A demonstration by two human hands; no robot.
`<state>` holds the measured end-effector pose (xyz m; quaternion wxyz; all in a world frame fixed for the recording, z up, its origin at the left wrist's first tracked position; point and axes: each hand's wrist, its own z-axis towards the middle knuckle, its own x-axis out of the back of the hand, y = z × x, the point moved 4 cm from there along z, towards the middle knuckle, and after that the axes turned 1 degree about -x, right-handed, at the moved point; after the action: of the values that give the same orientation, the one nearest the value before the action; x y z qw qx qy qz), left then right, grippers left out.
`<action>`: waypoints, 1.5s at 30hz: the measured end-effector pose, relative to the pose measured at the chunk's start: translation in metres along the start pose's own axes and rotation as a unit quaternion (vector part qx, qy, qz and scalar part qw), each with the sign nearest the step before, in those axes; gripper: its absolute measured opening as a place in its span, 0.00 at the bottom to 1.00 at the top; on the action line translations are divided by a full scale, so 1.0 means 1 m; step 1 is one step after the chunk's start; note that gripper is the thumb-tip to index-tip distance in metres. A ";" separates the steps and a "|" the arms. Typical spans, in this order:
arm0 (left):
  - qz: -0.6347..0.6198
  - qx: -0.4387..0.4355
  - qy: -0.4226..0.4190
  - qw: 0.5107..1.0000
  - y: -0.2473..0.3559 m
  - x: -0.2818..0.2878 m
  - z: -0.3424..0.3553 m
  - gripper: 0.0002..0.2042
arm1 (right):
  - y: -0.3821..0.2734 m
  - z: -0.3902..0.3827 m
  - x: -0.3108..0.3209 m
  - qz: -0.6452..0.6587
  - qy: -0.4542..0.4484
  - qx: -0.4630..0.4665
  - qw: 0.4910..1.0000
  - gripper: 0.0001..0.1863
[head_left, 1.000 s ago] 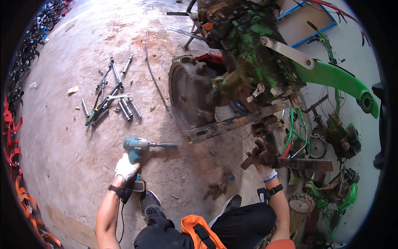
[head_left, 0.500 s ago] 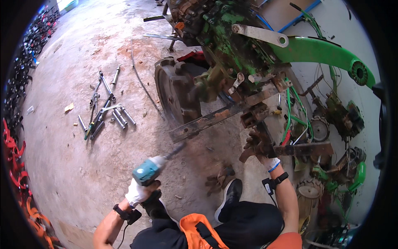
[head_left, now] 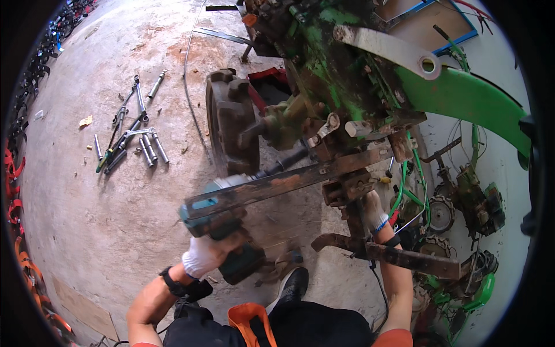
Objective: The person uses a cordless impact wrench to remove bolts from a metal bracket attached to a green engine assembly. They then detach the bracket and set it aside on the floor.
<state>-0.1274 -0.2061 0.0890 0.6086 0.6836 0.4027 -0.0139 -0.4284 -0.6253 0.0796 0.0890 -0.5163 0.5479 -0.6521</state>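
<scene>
Item 1: teal-and-grey pistol-shaped power wrench [head_left: 202,224], hard-cased, partly blurred. Location: left of centre, above the concrete floor [head_left: 133,220], its body crossed in view by a long, flat, rusty steel bar [head_left: 277,186]. Fitted with a dark, slender drive shaft [head_left: 283,165] pointing up and right to the machine's underside; contact at the tip cannot be told.

Left hand [head_left: 202,257], in a white knit glove: grip clamped round the wrench's handle.

Right hand [head_left: 374,213], white-gloved: beside a boxy, rusty metal bracket [head_left: 341,191]; fingers partly hidden, so whether the grip is closed cannot be told.

Handling, as judged: wrench rigid and fairly heavy, weighted at motor and battery, the shaft adding leverage; best held by the handle, with support under the body, clear of the shaft. Bracket likely heavy, stiff and rough, perhaps greasy; best taken by its solid sides.

Surroundings: green-and-black, grimy metal machine [head_left: 326,98]; brown, lugged wheel [head_left: 231,127]; smooth, green curved arm [head_left: 462,95]; silver cylindrical sockets [head_left: 151,149] lying on the floor.
</scene>
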 end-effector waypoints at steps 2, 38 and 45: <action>0.061 0.043 0.012 0.997 0.010 0.003 0.007 0.14 | 0.012 0.018 0.009 0.014 0.026 0.003 1.000 0.25; 0.199 -0.065 -0.007 0.978 0.015 -0.029 0.050 0.09 | 0.049 0.131 0.007 0.081 -0.022 -0.065 0.994 0.26; 0.112 0.005 -0.007 0.994 0.025 -0.036 0.054 0.07 | 0.044 0.125 0.009 0.083 -0.023 -0.068 0.994 0.27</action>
<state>-0.1118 -0.2689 0.1139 0.6054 0.7274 0.3195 0.0474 -0.3556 -0.7259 0.0326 0.1206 -0.4888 0.6298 -0.5915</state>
